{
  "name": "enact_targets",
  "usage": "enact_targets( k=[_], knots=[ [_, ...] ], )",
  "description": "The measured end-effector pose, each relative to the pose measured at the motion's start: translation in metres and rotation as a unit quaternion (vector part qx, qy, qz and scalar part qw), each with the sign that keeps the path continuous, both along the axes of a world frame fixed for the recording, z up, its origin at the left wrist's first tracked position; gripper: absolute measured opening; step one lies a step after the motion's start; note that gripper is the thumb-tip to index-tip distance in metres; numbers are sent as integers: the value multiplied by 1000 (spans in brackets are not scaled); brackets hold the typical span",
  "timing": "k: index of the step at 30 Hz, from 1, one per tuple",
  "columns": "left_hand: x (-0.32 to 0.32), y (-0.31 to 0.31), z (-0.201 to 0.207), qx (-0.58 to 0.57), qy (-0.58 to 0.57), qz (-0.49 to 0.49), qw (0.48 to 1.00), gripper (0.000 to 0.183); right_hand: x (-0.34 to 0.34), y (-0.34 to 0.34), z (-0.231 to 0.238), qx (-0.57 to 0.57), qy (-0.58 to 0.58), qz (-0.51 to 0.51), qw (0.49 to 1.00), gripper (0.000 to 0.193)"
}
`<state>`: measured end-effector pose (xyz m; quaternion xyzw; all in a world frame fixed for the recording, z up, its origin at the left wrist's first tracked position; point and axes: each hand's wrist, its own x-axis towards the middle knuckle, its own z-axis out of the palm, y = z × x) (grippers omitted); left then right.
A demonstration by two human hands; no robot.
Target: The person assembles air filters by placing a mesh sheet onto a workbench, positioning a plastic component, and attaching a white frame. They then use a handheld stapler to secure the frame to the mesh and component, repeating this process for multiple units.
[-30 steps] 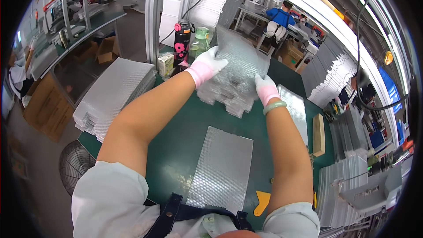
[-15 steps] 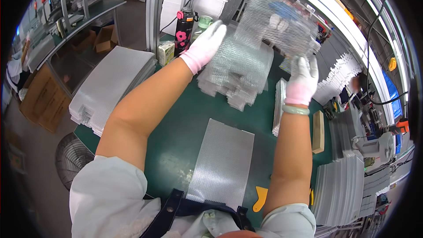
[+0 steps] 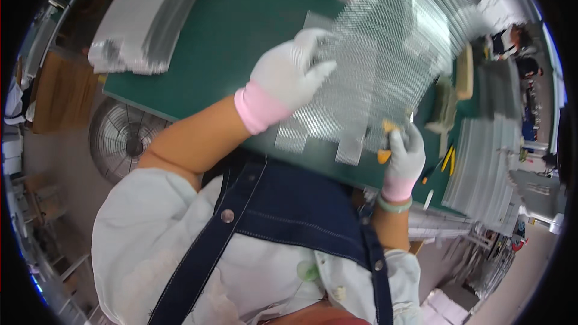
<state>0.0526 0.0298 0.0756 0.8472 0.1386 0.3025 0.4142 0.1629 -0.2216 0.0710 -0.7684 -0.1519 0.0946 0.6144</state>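
Note:
A large sheet of clear ribbed plastic film (image 3: 391,60) is held up over the green work table (image 3: 235,42). My left hand (image 3: 289,78), in a white glove with a pink cuff, grips its left edge. My right hand (image 3: 404,155), gloved the same way, pinches the sheet's lower right corner beside a small yellow piece (image 3: 384,156). Several flat strips hang from the sheet's lower edge (image 3: 352,144).
A tall stack of grey ribbed sheets (image 3: 147,21) lies at the table's left end. More stacked sheets (image 3: 481,162) stand on the right. Yellow-handled tools (image 3: 448,159) lie near the right edge. A floor fan (image 3: 120,138) sits below the table at left.
The sheet has been lifted from the table and drawn toward me. Both hands came nearer and the head has tilted down, so my torso now fills the lower frame.

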Motion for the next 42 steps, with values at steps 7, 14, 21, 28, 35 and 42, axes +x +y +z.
enact_targets(
  k=[7,14,21,28,35,42],
  knots=[
    [-33,-41,-60,71,99,104,987,55,-14,-33,-74,-190,-103,29,976,47],
    [-13,-45,-85,99,222,142,960,55,-1,-16,-91,-432,-191,70,879,52],
    [-5,-47,-87,89,332,148,927,50,-6,-10,-90,-470,-208,65,855,54],
    [1,-45,-87,95,366,146,914,45,-7,-10,-85,-476,-197,70,854,52],
    [-1,-48,-85,73,360,149,918,47,-7,-9,-84,-473,-190,67,857,52],
    [-4,-54,-76,140,363,177,904,55,-6,0,-65,-531,-161,71,829,54]
  ],
)
